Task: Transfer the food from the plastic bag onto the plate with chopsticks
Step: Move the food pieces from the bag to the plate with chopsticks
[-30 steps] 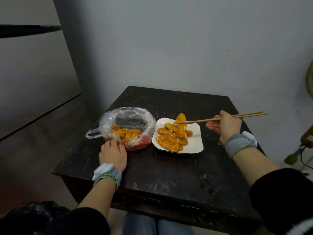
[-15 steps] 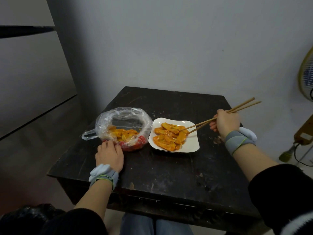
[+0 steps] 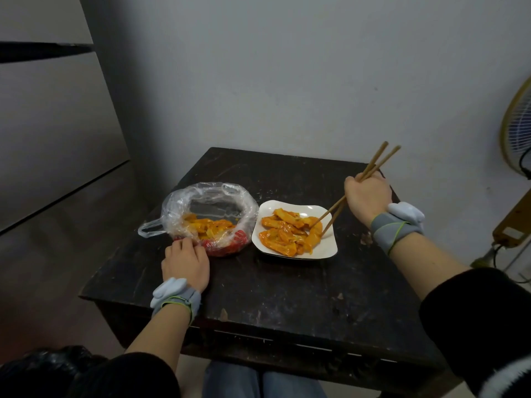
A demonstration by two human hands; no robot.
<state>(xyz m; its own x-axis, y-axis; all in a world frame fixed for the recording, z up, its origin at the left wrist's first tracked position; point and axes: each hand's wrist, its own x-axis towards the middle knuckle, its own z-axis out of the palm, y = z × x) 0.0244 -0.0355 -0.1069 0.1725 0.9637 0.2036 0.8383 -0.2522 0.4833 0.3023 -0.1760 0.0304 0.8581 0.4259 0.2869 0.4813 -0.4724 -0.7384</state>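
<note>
While you sit at the table (image 3: pixel 287 282): your knees show below its near edge, and its far edge stands close to the grey wall (image 3: pixel 287 81).
Right hand (image 3: pixel 367 196): it grips the chopsticks (image 3: pixel 329 211), fingers curled round them, above the right side of the tabletop, just beyond the plate (image 3: pixel 327 242).
Chopsticks: tilted, upper ends pointing up and to your right, tips apart and down over the plate's right part; one tip touches the food on the plate (image 3: pixel 290 231).
Left hand (image 3: pixel 185 262): it lies palm down on the tabletop, fingers fairly straight, fingertips touching the near side of the plastic bag (image 3: pixel 209 196).
Plastic bag: clear, mouth rolled open, standing left of centre; the food in the bag (image 3: pixel 209 225) is orange and lies at the bottom.
Plate: white, squarish, just beside the bag on its right; you cannot tell whether the two touch.
Open room: a wide bare strip of tabletop runs between the plate and the near edge; a narrower bare strip lies behind the bag and plate.
Edges: the bag's handle loop (image 3: pixel 149 228) reaches toward the left edge; your right hand is near the right edge, with a fan (image 3: pixel 517 124) beyond it.
Writing: red print (image 3: pixel 230 245) shows at the bag's bottom, too crumpled to read.
Wrists: a grey band sits on each.
</note>
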